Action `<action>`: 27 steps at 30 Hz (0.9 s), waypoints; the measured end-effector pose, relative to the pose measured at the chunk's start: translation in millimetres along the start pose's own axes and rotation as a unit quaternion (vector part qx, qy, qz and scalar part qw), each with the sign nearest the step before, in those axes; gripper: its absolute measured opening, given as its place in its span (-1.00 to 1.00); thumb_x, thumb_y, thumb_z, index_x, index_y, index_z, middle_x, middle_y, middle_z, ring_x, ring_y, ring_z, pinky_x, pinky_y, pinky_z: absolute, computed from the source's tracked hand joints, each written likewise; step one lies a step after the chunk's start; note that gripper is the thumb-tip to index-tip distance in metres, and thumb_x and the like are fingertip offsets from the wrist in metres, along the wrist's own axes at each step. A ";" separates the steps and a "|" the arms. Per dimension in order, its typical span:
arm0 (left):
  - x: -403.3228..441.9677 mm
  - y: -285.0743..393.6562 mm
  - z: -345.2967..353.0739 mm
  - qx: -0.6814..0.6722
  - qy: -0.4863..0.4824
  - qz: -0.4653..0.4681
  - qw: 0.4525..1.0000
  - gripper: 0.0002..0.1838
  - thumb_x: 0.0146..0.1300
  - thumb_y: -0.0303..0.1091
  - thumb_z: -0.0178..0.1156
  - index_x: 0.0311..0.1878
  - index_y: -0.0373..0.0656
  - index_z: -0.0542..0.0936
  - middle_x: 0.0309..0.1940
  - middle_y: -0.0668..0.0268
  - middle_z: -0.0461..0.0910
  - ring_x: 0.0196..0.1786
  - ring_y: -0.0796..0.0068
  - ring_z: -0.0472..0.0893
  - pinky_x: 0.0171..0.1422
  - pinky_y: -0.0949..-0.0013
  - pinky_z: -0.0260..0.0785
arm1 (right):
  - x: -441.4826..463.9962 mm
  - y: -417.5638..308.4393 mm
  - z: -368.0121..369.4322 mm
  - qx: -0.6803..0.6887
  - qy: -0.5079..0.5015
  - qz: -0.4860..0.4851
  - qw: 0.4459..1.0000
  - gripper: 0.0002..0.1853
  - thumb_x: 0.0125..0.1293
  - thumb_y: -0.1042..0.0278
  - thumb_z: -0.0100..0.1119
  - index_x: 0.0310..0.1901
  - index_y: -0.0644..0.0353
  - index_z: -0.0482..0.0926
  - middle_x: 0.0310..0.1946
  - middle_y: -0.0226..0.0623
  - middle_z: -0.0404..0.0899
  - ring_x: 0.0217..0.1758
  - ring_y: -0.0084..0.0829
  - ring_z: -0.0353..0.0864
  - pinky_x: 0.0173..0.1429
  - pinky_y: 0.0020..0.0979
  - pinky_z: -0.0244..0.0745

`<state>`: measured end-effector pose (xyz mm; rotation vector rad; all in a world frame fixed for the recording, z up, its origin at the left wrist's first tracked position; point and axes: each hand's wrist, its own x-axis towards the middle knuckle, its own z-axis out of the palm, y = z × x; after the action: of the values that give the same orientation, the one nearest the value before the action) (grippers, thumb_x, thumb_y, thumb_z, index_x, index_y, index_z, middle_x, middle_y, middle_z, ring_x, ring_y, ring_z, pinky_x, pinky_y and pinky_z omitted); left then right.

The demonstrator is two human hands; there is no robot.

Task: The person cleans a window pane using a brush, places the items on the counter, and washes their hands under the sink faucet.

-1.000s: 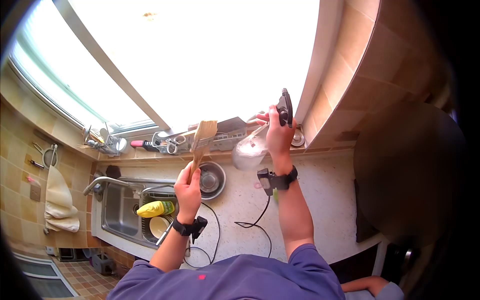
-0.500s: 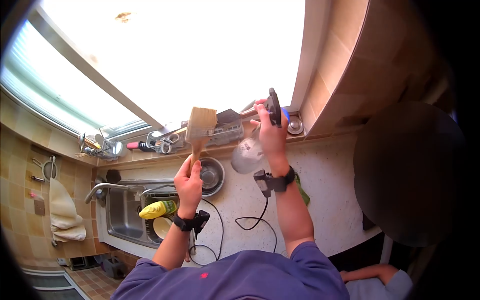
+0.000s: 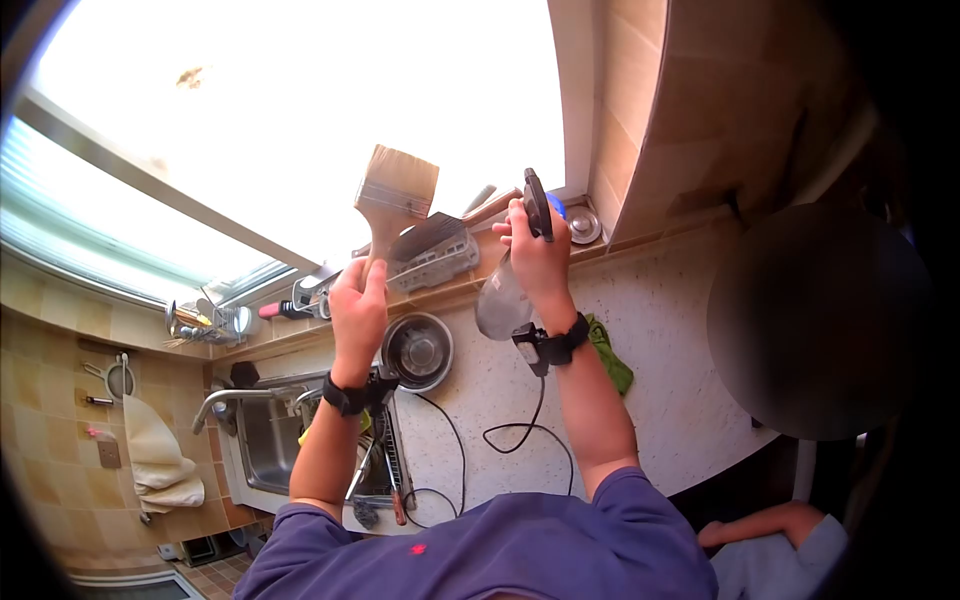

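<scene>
My left hand [image 3: 360,315] is closed around the wooden handle of a wide paintbrush [image 3: 382,225]. The brush stands bristles up, with its pale bristles [image 3: 402,170] in front of the bright window. To the right, my right hand [image 3: 540,262] grips a spray bottle by the neck. Its black trigger head [image 3: 537,205] rises above my fingers, and the clear body [image 3: 503,302] hangs below them, partly hidden by my hand. The brush and bottle are apart. Each wrist wears a black strap with a small device and a cable.
On the white counter [image 3: 660,330] are a metal bowl [image 3: 418,352] and a green cloth [image 3: 610,357]. The sink [image 3: 268,440] is at left. A plastic rack [image 3: 437,262] and utensils line the window ledge. Another person's arm [image 3: 765,525] shows at lower right.
My left hand has raised the paintbrush higher, and its bristles now lean to the right. My right hand keeps its hold on the spray bottle. The view has shifted a little.
</scene>
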<state>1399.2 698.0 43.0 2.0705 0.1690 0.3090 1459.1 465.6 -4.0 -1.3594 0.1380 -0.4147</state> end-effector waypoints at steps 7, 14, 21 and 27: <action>87.5 54.6 4.7 0.176 0.055 0.147 0.972 -0.52 0.47 -0.06 0.27 -0.38 -0.36 0.61 -0.67 0.23 0.41 -0.52 0.52 0.29 -0.40 0.29 0.25 | -85.9 29.3 -42.3 -0.105 -0.084 -0.079 0.988 -0.74 0.35 0.35 0.31 0.03 0.20 0.60 -0.24 -0.16 0.66 -0.46 -0.31 0.62 -0.33 -0.30 0.52; 163.1 37.9 38.7 0.323 0.012 0.319 0.891 -0.50 0.54 0.05 0.13 -0.37 -0.21 0.63 -0.57 0.06 0.63 -0.50 0.03 0.63 -0.34 0.09 0.45 | -158.8 70.1 -72.0 -0.123 -0.101 -0.082 0.984 -0.69 0.31 0.40 0.31 0.07 0.21 0.57 -0.18 -0.14 0.67 -0.46 -0.25 0.63 -0.31 -0.29 0.55; 166.5 76.5 40.3 0.244 0.122 0.280 0.921 -0.48 0.57 0.05 0.09 -0.43 -0.15 0.62 -0.65 0.04 0.57 -0.52 -0.04 0.63 -0.43 0.08 0.43 | -171.1 77.5 -75.9 -0.128 -0.137 -0.089 0.978 -0.66 0.28 0.42 0.32 0.08 0.21 0.55 -0.18 -0.14 0.66 -0.44 -0.23 0.64 -0.31 -0.29 0.56; 178.6 54.4 53.6 0.445 -0.029 0.384 0.809 -0.48 0.59 0.01 0.04 -0.44 -0.16 0.62 -0.62 0.05 0.60 -0.53 -0.02 0.64 -0.42 0.04 0.49 | -167.1 82.5 -76.4 -0.122 -0.148 -0.072 0.979 -0.65 0.28 0.41 0.32 0.08 0.21 0.55 -0.17 -0.15 0.65 -0.45 -0.24 0.62 -0.31 -0.30 0.56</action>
<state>1585.3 670.4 91.5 3.0117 -0.7321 0.7596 1297.2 469.0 -123.8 -1.6642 -0.1615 -0.3178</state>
